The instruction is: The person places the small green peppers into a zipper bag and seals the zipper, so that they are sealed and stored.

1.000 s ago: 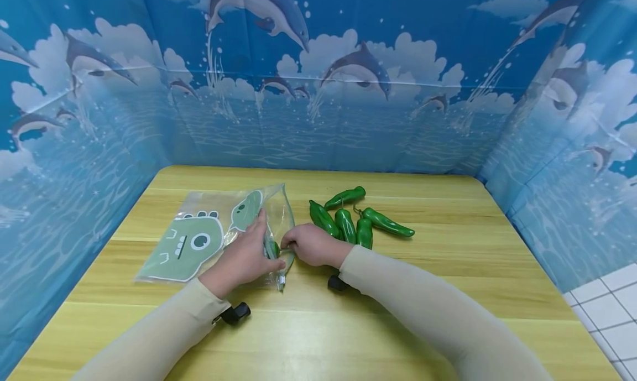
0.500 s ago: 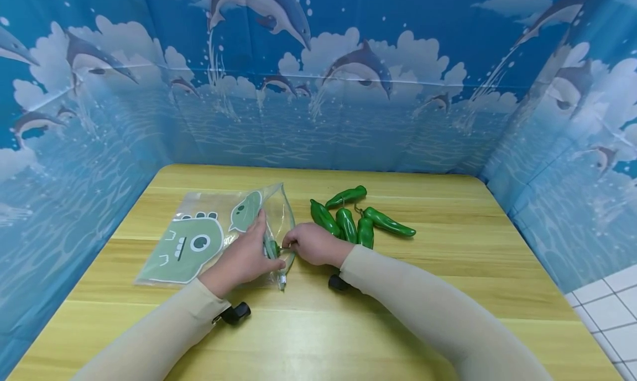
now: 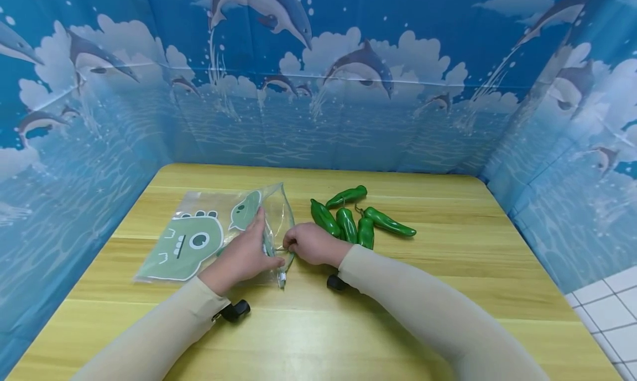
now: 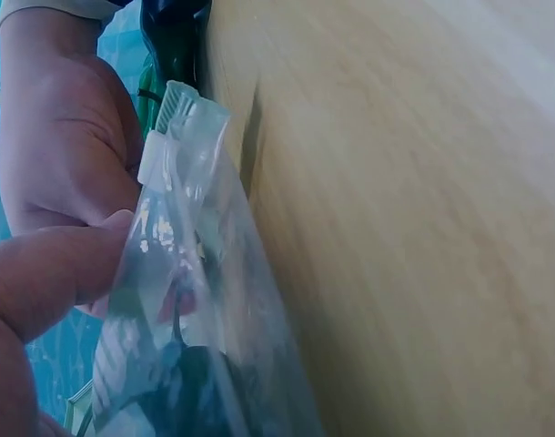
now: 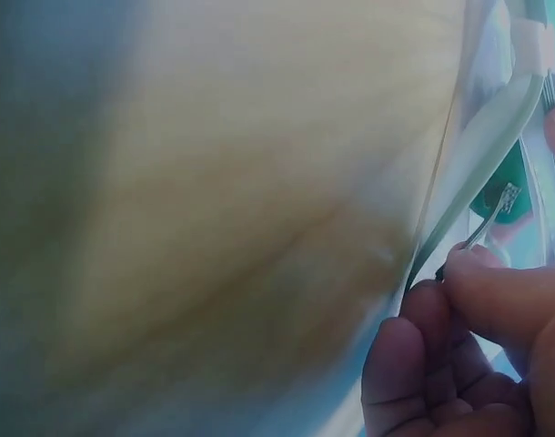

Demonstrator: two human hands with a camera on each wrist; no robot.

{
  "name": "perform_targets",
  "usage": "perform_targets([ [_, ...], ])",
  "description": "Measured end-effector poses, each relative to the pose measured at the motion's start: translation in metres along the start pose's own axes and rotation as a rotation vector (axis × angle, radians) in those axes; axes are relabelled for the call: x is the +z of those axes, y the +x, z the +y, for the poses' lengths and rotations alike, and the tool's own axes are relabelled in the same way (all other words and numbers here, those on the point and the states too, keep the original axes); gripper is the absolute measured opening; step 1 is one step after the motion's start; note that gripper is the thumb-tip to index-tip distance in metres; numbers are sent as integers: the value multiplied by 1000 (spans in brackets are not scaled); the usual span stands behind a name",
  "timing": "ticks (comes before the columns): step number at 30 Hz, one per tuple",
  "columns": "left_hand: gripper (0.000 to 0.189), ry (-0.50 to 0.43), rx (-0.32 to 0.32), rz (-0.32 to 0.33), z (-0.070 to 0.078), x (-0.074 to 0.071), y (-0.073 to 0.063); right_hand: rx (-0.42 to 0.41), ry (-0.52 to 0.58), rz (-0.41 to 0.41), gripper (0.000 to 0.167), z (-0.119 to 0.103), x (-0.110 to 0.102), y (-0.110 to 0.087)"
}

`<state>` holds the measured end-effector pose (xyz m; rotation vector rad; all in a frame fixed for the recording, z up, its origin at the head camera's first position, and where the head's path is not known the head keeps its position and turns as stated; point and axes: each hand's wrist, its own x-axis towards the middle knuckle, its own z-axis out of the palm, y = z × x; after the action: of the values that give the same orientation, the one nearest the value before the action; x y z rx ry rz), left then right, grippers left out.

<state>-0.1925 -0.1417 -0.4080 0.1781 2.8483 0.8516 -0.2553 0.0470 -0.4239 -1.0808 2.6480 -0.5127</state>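
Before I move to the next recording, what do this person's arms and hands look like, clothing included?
The left sleeve and right sleeve are long, plain and pale beige. The left hand and right hand are ungloved. A small black device shows at the left wrist, a similar one at the right.

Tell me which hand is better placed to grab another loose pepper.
Probably the right hand: it's nearer the loose peppers, while the left hand is on the bag. The right would first release the pepper stem it pinches.
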Motion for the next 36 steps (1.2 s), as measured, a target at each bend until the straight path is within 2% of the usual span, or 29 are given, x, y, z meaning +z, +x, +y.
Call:
perform_targets([
  [4,138,-2,-3,-4,0,1,0,12,6,-5,15,-3,0,1],
  [13,139,-30,-8,-14,-2,2,3,7,53,-91,10,-3,-5,2],
  [22,141,-26,-10,-21,-4,4,4,-53,1,-66,14,-3,3,6],
  [27,140,-35,-8,-18,-5,4,4,-49,11,-64,14,-5,3,7],
  [31,138,-44,-14,-18,-6,3,4,-16,60,-51,16,1,-7,2],
  [36,138,-56,-21,-23,-8,2,6,68,165,-14,27,12,-32,-10],
])
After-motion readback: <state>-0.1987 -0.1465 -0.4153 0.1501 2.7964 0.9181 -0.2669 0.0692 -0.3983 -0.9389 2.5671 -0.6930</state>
